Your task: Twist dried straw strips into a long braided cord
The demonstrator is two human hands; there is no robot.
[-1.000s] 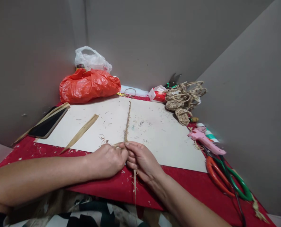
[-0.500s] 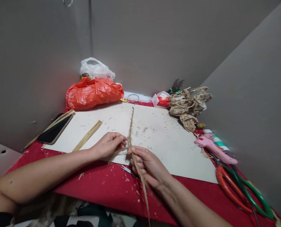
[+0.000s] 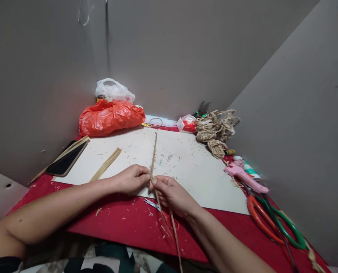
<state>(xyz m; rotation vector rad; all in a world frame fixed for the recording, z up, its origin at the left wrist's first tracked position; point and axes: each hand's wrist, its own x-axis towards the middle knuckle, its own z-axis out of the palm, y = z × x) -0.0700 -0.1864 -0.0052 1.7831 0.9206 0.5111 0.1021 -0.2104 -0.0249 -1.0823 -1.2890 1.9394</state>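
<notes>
A thin braided cord of dried plant fibre (image 3: 154,151) runs up the white board (image 3: 183,167), its far end pointing away from me. My left hand (image 3: 136,178) pinches the near end of the braid between thumb and fingers. Close against it on the right, my right hand (image 3: 170,189) is closed on the same spot, thumb on top. Loose fibre strands (image 3: 175,235) hang from under the right hand over the table edge. A flat dry strip of leaf (image 3: 106,165) lies on the board beside my left forearm.
A phone (image 3: 68,159) lies at the left. Behind are an orange plastic bag (image 3: 112,118) and a white bag (image 3: 114,91). Coiled cord bundles (image 3: 214,131), a pink glue gun (image 3: 245,176) and scissors with orange and green handles (image 3: 292,227) line the right side. Red cloth (image 3: 123,227) covers the table.
My hands have drawn together at the braid's near end. The strand that stuck out to the left now hangs down toward me. The whole view has shifted slightly.
</notes>
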